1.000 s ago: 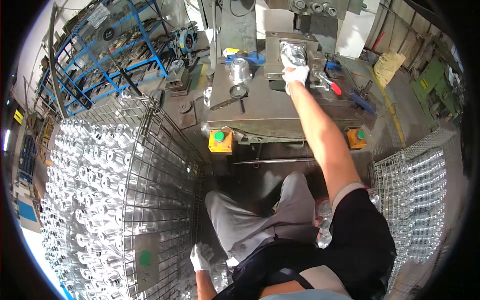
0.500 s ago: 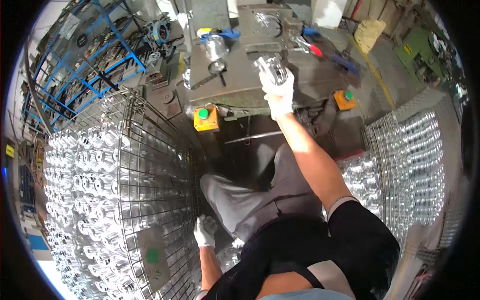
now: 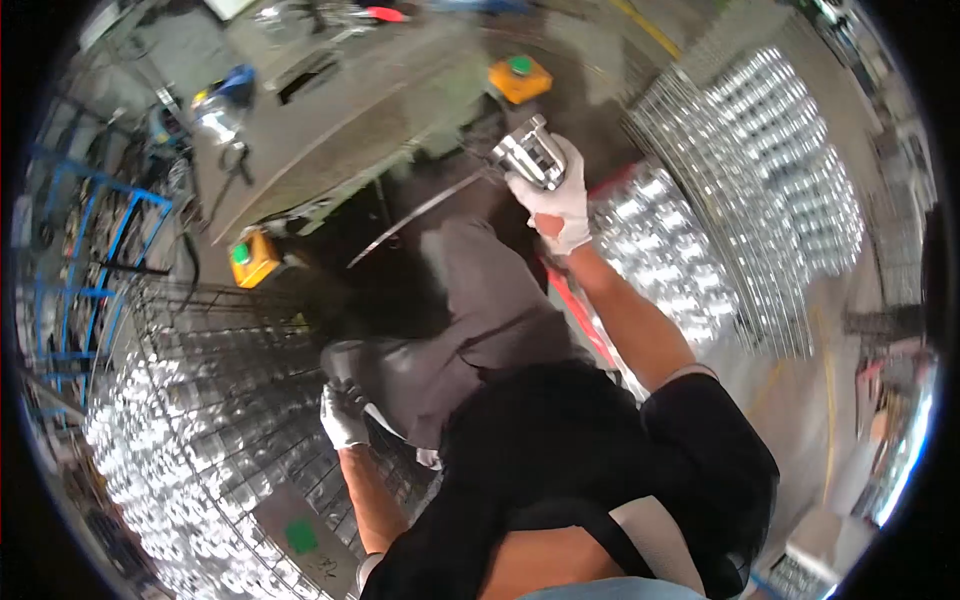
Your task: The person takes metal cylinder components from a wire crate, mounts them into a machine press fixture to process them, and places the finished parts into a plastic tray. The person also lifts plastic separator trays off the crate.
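Note:
My right hand (image 3: 562, 195), in a white glove, is closed round a shiny cylindrical metal housing (image 3: 532, 155) with slots in its side. It holds the housing in the air, beside a heap of similar bright metal parts (image 3: 665, 250) on the right. My left hand (image 3: 343, 415), also gloved, hangs low between my leg and the wire cage (image 3: 225, 440) on the left. A greyish, shiny patch lies at its fingers. Blur hides whether that is a held part, and how the fingers are set.
The workbench (image 3: 340, 130) has a yellow box with a green button (image 3: 255, 260) at its left and another yellow button box (image 3: 520, 78) at its right. A wire mesh cage (image 3: 740, 200) of shiny parts stands on the right. A thin rod (image 3: 415, 217) shows below the bench.
The view has swung to the right. My right hand has carried the metal housing from above the bench to beside the right-hand heap. My left hand has risen slightly.

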{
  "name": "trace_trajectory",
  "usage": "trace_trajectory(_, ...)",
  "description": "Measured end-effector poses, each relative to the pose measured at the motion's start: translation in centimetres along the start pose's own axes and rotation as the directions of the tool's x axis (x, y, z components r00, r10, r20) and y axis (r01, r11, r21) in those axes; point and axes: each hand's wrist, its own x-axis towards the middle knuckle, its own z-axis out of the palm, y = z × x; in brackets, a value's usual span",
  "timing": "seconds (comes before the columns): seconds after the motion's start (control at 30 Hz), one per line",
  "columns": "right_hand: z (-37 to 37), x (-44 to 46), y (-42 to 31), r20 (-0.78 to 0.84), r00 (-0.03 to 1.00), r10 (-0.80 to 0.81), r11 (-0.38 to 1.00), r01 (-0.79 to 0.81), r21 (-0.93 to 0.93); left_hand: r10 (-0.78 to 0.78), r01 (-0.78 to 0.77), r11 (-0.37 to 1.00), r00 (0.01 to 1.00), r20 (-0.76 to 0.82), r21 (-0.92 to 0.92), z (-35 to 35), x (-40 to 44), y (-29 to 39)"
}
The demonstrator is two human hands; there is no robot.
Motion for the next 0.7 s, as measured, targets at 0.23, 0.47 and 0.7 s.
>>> trace_trajectory(0.23, -28.9, -2.0, 2.2, -0.42, 0.903, -0.094, 0.784, -0.193, -0.59, -0.116, 0.129, 0.962, 0.991, -0.067, 0.24, -1.5, 2.1, 0.7)
trace_trajectory(0.47, -39.0, -13.8, 6.0, -0.659, 0.652, 0.376, 0.768, -0.617, -0.172, -0.055, 0.042, 0.929, 0.998, 0.022, 0.369, 3.1, 7.2, 4.2)
trace_trajectory(0.7, -31.0, -10.1, 19.5, -0.216, 0.861, 0.46, 0.318, -0.387, -0.865, 0.138, -0.718, 0.114, 0.696, 0.705, 0.687, 12.7, 9.8, 9.8)
